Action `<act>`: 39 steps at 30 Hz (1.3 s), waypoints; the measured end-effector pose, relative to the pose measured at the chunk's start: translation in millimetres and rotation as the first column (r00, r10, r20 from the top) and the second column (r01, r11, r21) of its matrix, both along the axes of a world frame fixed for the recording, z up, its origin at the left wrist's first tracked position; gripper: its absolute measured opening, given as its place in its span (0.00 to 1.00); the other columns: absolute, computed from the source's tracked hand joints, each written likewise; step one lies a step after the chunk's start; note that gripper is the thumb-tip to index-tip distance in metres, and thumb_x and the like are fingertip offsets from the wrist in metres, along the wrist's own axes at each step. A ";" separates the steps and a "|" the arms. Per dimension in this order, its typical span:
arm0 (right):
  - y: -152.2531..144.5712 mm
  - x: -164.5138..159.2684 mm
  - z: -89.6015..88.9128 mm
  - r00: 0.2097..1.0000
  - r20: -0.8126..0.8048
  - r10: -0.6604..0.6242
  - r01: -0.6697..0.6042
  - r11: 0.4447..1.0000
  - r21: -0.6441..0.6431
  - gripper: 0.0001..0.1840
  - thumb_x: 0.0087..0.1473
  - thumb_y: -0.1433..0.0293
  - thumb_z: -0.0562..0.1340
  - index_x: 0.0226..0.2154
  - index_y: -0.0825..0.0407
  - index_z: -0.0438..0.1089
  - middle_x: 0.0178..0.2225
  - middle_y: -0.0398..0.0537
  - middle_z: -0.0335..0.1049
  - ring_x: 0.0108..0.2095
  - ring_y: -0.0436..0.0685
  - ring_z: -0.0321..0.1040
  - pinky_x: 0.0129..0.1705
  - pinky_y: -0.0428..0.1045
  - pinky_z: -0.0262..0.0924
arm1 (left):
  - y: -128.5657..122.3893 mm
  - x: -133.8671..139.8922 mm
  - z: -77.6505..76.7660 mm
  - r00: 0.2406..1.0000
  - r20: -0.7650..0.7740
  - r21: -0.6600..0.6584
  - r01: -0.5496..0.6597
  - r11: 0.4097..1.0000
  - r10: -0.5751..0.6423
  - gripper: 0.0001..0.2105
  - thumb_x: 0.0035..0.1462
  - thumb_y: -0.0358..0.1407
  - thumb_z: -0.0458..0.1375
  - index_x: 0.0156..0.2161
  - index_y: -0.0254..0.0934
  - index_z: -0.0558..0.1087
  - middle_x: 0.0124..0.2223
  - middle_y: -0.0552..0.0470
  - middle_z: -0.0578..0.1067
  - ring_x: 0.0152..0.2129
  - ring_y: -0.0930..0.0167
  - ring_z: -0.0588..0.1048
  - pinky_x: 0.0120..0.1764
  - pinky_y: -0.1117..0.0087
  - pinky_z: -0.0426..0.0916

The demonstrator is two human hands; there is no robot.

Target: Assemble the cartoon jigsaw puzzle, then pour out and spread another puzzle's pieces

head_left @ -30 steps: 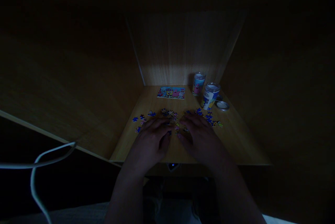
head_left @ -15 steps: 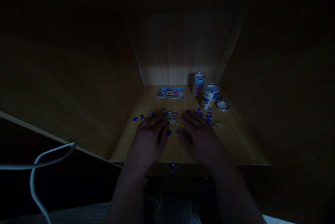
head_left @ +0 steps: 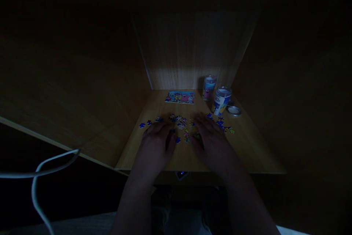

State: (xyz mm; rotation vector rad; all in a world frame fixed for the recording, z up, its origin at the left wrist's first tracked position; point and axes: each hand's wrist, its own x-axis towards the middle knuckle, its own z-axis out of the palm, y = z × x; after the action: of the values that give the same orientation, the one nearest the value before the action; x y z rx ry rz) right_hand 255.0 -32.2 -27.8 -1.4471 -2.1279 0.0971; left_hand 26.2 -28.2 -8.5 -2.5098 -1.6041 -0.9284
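Loose jigsaw puzzle pieces [head_left: 181,121] lie scattered across the wooden surface [head_left: 176,156], many of them blue, some yellow or pale. Over the left part of the spread rests my left hand [head_left: 156,139], palm down, thumb apart from the fingers. My right hand [head_left: 209,138] lies palm down over pieces on the right side, its fingers stretched forward and thumb apart. Both hands cover some pieces, and what lies under the palms is hidden. Between the hands a blue piece [head_left: 178,140] sits close to my left thumb. The light is dim.
A picture card with cartoon figures [head_left: 179,97] lies flat at the back. Two printed cans [head_left: 209,88] with clear rims stand at the back right, a round lid [head_left: 234,110] beside them. Wooden panels enclose the surface. A white cable [head_left: 34,191] hangs at lower left.
My right hand has shifted slightly right, uncovering a few pieces near the middle. My left hand has hardly moved. Cans, lid and card are where they were.
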 end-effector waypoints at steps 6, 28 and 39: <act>-1.0 -0.9 5.6 0.997 -0.001 0.083 -0.083 0.996 0.021 0.25 0.71 0.64 0.60 0.67 0.49 0.71 0.72 0.53 0.66 0.76 0.69 0.54 0.76 0.72 0.52 | -1.8 0.3 4.4 0.981 -0.064 -0.077 0.176 0.981 -0.181 0.14 0.74 0.34 0.57 0.60 0.47 0.79 0.65 0.50 0.79 0.65 0.58 0.74 0.68 0.44 0.67; -7.9 -20.7 6.3 0.987 0.044 0.156 -0.157 0.988 0.008 0.29 0.72 0.61 0.59 0.71 0.49 0.64 0.75 0.52 0.62 0.78 0.68 0.49 0.78 0.71 0.47 | -5.5 0.4 8.6 0.982 -0.017 -0.121 0.186 0.975 -0.190 0.19 0.66 0.28 0.63 0.60 0.45 0.77 0.66 0.49 0.78 0.64 0.57 0.74 0.69 0.45 0.67; -7.0 -20.0 9.2 0.994 0.009 0.105 -0.104 0.994 -0.029 0.33 0.71 0.60 0.59 0.73 0.54 0.61 0.71 0.62 0.66 0.76 0.70 0.53 0.76 0.71 0.51 | -3.7 0.9 6.3 0.988 -0.021 -0.117 0.150 0.982 -0.153 0.20 0.67 0.30 0.62 0.62 0.44 0.77 0.66 0.46 0.78 0.65 0.55 0.73 0.69 0.42 0.67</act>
State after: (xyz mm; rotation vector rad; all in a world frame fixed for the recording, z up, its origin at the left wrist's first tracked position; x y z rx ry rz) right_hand 235.0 -39.2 -18.6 -1.3551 -2.2192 0.1601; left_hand 27.1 -31.9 -2.2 -2.7430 -1.5175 -0.8284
